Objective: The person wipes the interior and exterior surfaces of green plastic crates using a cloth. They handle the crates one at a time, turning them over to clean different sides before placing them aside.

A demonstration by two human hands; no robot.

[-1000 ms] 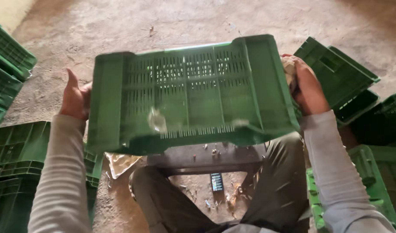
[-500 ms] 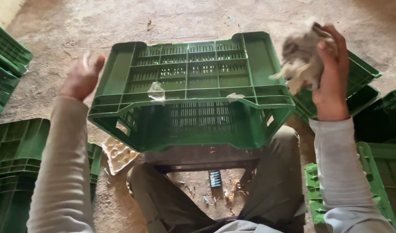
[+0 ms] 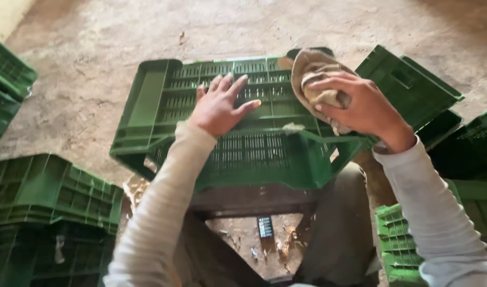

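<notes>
L hand (image 3: 218, 108): flat, fingers spread wide, palm down on the slatted underside of the green crate (image 3: 148, 101). Grips nothing, just presses on it.

R hand (image 3: 360, 109): closed around a crumpled beige rag (image 3: 312, 72). Rag bunched betw. fingers and thumb, loose end sticks up and toward the L hand. Rag sits over the crate's far-right corner; contact w/ plastic can't tell.

Crate: upside down, directly under both hands, resting on a dark low stool (image 3: 243, 199) that shows just below the L wrist. Long side faces the person, vent slots visible on near wall. Small scrap of pale film (image 3: 293, 127) stuck on the near edge, betw. the two hands, closer to the R.

Around:
- More green crates (image 3: 408, 85) just beyond the R hand, tilted, open side partly up.
- Stacked green crates (image 3: 47, 196) below and outboard of the L forearm.
- Another green stack (image 3: 397, 239) under the R forearm.
- Dusty concrete floor (image 3: 148, 26) ahead of both hands.
- Small debris and a dark flat packet (image 3: 265, 226) on the floor under the stool, betw. the person's knees.

Both sleeves pale grey, long.
</notes>
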